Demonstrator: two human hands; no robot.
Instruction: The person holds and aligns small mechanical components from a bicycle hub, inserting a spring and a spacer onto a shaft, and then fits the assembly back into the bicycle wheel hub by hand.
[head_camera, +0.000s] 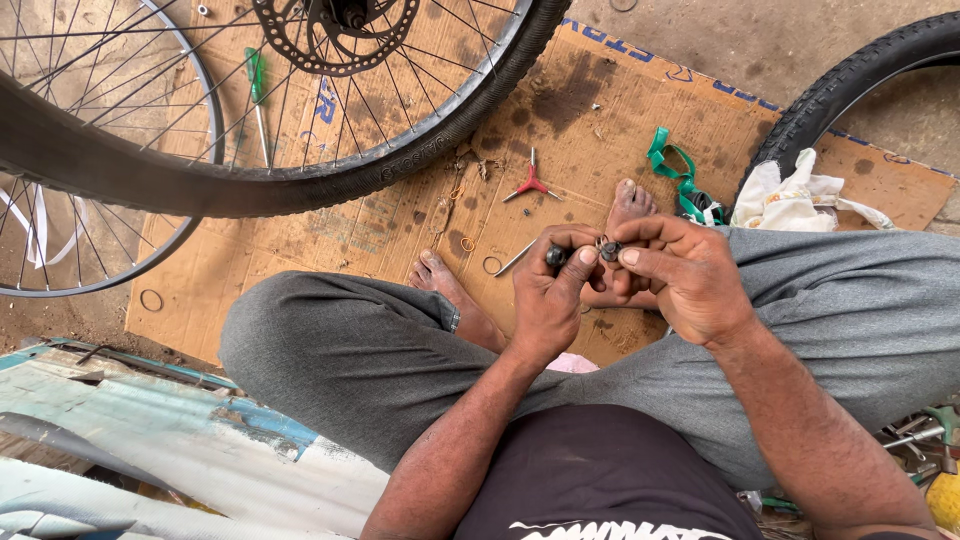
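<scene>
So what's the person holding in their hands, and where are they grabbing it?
A small dark round metal part, pinched at its edge by the right hand fingers. The left hand grips a thin metal tool near its top.

Both hands meet over the lap: the left hand (548, 292) grips a thin metal rod (518, 257), the right hand (680, 275) pinches a small dark round metal part (609, 250) at its tip.

the person wears loose grey cloth trousers (860, 300) with soft folds, one leg hemmed short with a stitched cuff. over the trunk sits a dark brownish-black short-sleeved cotton shirt (600, 470) carrying a white printed band along its lower edge. both forearms are bare from the elbow down, the left hand (548, 290) and right hand (682, 275) wear no gloves, rings or watch, and the bare feet (632, 205) wear no shoes, with dust on the toes.
</scene>
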